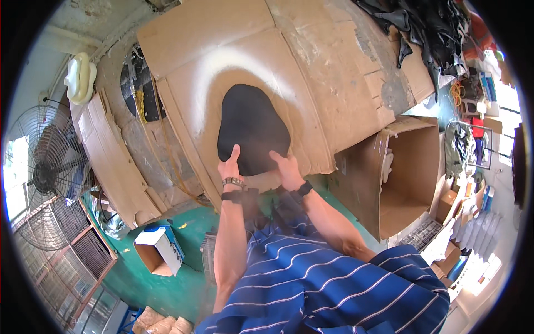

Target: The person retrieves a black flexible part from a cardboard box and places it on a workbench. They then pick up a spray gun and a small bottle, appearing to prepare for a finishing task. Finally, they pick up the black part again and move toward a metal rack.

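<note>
We see a bench (350, 61) covered in flattened, worn cardboard, with a green floor (133, 284) below its front edge. Past the bench's left edge, we have a round caged fan (44, 175) against a bright window (18, 172), and a brown-framed slatted panel (92, 245) near the front left corner. We find a pale wall (47, 67) beyond the far left corner; well off the right edge, daylight glares through another window (507, 106).

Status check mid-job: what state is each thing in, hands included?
Black pad: held at its near edge
Left hand: gripping the pad's left side
Right hand: gripping its right side
Cardboard sheet: laid out, marked with a whitish arc
Large cardboard box: open
Small white-and-blue box: open
Caged fan: cannot tell if running
</note>
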Demonstrator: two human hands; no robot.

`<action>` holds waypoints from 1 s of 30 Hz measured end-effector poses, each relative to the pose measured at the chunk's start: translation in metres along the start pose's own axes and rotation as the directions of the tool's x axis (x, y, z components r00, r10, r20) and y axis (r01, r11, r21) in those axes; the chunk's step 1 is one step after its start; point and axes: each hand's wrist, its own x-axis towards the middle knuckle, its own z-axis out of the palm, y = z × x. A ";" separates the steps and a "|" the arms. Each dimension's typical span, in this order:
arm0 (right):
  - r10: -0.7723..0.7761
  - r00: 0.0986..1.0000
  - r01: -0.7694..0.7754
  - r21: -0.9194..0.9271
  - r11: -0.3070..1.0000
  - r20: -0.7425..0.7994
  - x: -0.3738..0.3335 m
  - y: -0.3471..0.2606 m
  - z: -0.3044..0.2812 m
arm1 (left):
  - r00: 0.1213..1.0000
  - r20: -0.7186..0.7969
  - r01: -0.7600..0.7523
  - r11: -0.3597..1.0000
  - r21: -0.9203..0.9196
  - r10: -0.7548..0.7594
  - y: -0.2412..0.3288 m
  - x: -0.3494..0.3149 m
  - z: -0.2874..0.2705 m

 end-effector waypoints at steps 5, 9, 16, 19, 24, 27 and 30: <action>-0.149 0.989 0.148 -0.026 0.989 -0.016 0.020 0.029 -0.006 | 0.984 0.150 0.141 0.926 -0.351 -0.093 -0.015 -0.008 -0.006; -0.090 0.995 0.091 0.021 0.996 -0.053 0.027 0.039 -0.008 | 1.000 -0.014 -0.005 0.937 -0.350 0.000 -0.022 -0.015 0.009; -0.078 0.970 0.044 -0.148 0.988 -0.229 0.037 0.038 -0.006 | 0.952 -0.299 -0.079 0.996 -0.051 0.061 -0.006 -0.013 0.033; -0.004 0.988 -0.001 -0.034 0.999 -0.155 0.011 -0.003 0.011 | 0.966 -0.219 -0.156 0.984 -0.085 0.135 -0.022 -0.001 0.022; -0.292 0.951 0.269 -0.195 0.943 -0.103 0.063 0.036 -0.023 | 0.939 -0.255 -0.253 0.966 -0.051 0.232 -0.031 -0.006 0.027; -0.365 0.928 0.292 -0.466 0.835 -0.071 0.062 0.025 -0.025 | 0.926 -0.306 -0.249 0.967 -0.061 0.219 -0.036 -0.014 0.029; -0.295 0.955 0.221 -0.585 0.780 -0.033 0.056 0.015 -0.022 | 0.900 -0.340 -0.277 0.960 0.033 0.272 -0.063 -0.002 0.012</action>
